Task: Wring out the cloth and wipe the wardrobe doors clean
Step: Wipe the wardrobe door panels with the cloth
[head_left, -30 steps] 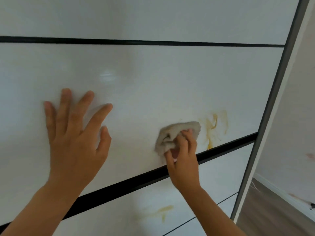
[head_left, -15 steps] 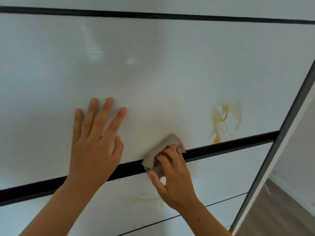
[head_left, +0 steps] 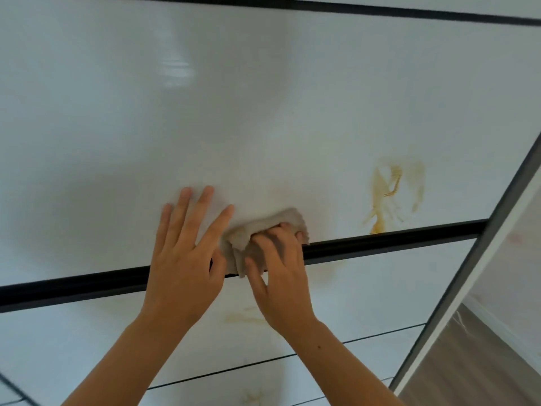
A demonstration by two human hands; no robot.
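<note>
the cloth (head_left: 265, 228), a crumpled beige-grey wad, is pressed against the white door (head_left: 263, 112), low on its large glossy panel. its lower edge hangs over the black strip (head_left: 395, 241) that crosses the door.

the right hand (head_left: 281, 273) grips the cloth. its fingers (head_left: 270, 241) are curled over the top of the wad, the thumb is tucked under the left lower corner, and the knuckles face the camera. the wrist comes up from the lower right.

the left hand (head_left: 184, 259) lies flat on the door just left of the cloth, holding nothing. its fingers are straight and spread, the tips are on the large panel, and the palm lies across the black strip. its thumb and forefinger sit right beside the cloth's left edge; whether they touch it cannot be told.

to the right of the cloth, well apart from it, a smeared yellow stain (head_left: 389, 194) runs down to the strip. a fainter yellow streak (head_left: 243, 317) marks the panel below the strip, between the two wrists, and another faint mark (head_left: 251, 398) shows lower down. thin dark lines divide the lower panels. a grey frame (head_left: 468, 273) edges the door on the right, with brown floor (head_left: 468, 364) beyond it.
</note>
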